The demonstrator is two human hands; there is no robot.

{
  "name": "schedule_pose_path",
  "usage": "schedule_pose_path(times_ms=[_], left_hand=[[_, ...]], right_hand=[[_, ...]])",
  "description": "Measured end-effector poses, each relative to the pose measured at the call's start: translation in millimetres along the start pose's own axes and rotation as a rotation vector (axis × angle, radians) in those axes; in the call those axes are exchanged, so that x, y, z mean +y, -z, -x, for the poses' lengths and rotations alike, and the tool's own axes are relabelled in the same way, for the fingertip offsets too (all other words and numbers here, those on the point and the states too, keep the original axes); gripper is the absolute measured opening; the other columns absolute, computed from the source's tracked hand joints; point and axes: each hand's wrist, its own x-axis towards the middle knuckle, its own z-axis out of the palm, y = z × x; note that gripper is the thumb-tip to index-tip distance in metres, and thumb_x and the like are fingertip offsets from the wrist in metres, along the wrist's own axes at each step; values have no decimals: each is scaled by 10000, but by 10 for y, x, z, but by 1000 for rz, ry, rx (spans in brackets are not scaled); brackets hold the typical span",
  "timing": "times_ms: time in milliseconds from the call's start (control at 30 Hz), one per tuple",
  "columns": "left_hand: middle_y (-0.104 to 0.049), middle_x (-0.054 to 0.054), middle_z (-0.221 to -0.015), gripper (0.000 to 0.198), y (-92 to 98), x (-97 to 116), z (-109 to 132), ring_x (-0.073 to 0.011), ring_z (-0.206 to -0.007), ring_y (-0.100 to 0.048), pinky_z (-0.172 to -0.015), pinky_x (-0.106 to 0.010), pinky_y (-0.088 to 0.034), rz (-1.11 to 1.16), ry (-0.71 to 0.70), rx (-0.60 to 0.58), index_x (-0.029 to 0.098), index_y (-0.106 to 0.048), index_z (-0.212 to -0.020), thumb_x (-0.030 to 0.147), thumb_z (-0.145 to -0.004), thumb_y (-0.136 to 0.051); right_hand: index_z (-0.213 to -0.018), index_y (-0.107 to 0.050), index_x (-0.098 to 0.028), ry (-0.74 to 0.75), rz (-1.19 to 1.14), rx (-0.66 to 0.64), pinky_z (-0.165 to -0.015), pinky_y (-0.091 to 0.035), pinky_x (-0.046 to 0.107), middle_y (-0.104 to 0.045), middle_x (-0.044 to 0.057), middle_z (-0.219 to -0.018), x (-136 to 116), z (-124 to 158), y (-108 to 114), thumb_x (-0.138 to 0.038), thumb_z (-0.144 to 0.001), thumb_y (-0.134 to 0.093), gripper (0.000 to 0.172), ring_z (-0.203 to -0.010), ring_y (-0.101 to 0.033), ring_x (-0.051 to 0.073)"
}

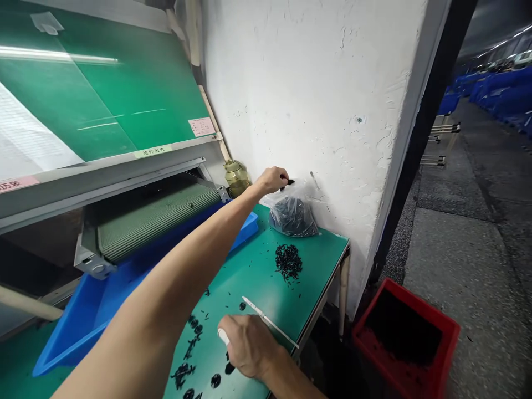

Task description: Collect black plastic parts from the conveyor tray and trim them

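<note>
My left hand (pixel 272 180) reaches to the far end of the green work table (pixel 266 277) and pinches a small black piece (pixel 288 182) above the mouth of a clear plastic bag (pixel 293 215) of black bits. My right hand (pixel 249 346) is closed near the table's front, around a small white object (pixel 223 336). Just beyond its knuckles lies a thin pale strip (pixel 270 321). A small heap of black bits (pixel 288 261) sits mid-table, and more black pieces (pixel 191 354) are scattered to the right hand's left.
A blue tray (pixel 75 327) stands along the table's left side, below a machine with a ribbed green belt (pixel 158 219). A brass-coloured bottle (pixel 236 178) stands against a white wall (pixel 291 94). Below the table's right edge is a red crate (pixel 415 310) holding black material.
</note>
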Motion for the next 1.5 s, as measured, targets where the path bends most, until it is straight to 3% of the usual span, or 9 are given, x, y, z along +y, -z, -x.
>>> schedule_pose_path(times_ms=[200, 433, 667, 767, 867, 1033, 1233, 1367, 1500], left_hand=[[-706, -101, -1011, 295, -159, -97, -12, -218, -931, -616, -794, -309, -455, 145, -14, -64, 150, -655, -895, 364, -811, -471], [-682, -119, -1076, 310, 8, -109, 526, -152, -1004, -624, -923, -327, -438, 323, 10, 197, 141, -543, -968, 77, -778, -307], [-657, -40, -847, 271, 432, -304, 2534, -120, -804, -595, -771, -282, -477, 339, -15, 166, 145, -573, -763, 14, -706, -342], [-643, -23, -829, 245, 336, -496, 3494, -129, -739, -577, -680, -272, -473, 210, 244, 111, 163, -611, -904, 95, -810, -395], [-639, -63, -1002, 239, 52, -703, 4083, -169, -873, -586, -782, -318, -479, 52, 232, -6, 185, -610, -1080, 246, -913, -451], [-594, -129, -1168, 352, -384, -867, 4173, -234, -996, -527, -834, -380, -458, -145, 68, -98, 191, -553, -1245, 240, -975, -332], [-637, -111, -1029, 331, -411, -996, 3921, -230, -905, -536, -745, -332, -422, -33, -24, -204, 197, -695, -951, 258, -955, -370], [-646, -64, -875, 226, -260, -929, 3944, -202, -823, -557, -729, -317, -419, 298, 157, -12, 217, -682, -889, 333, -908, -489], [-677, -31, -809, 186, -155, -700, 4220, -148, -687, -611, -628, -279, -454, 1066, 542, -12, 210, -643, -882, 391, -847, -613]], right_hand=[[-1026, -567, -227, -35, -67, 39, -489, -256, 269, -696, -1, -808, 6, 2, 26, -144, -752, -554, 286, -651, -610, 175], [-954, -621, -225, -126, -128, 80, -553, -297, 255, -691, 12, -749, 60, 52, 103, -218, -879, -524, 123, -685, -624, 178], [-845, -647, -189, -86, -184, 73, -734, -397, 273, -648, 53, -820, 108, 76, 117, -300, -971, -405, 294, -760, -583, 182], [-928, -678, -203, 0, -105, 102, -823, -399, 272, -619, 73, -1067, 89, 152, 187, -288, -957, -441, 253, -958, -565, 192], [-1125, -643, -192, -163, 143, 88, -767, -394, 275, -577, 96, -1165, 73, 196, 291, -160, -914, -450, 287, -1010, -548, 212], [-1058, -662, -158, -331, 340, -65, -613, -329, 276, -623, 114, -996, 72, 97, 411, -93, -862, -455, 292, -822, -576, 207], [-1130, -639, -169, -325, 353, -99, -649, -361, 272, -636, 108, -981, 128, 81, 446, -62, -842, -417, 379, -831, -584, 200], [-1094, -614, -170, -241, 261, -63, -752, -416, 281, -608, 92, -1015, 147, 169, 523, -80, -833, -406, 346, -912, -577, 198], [-1090, -589, -175, -224, -72, 23, -730, -456, 280, -630, 62, -966, 44, 355, 597, -129, -855, -392, 310, -847, -599, 174]])
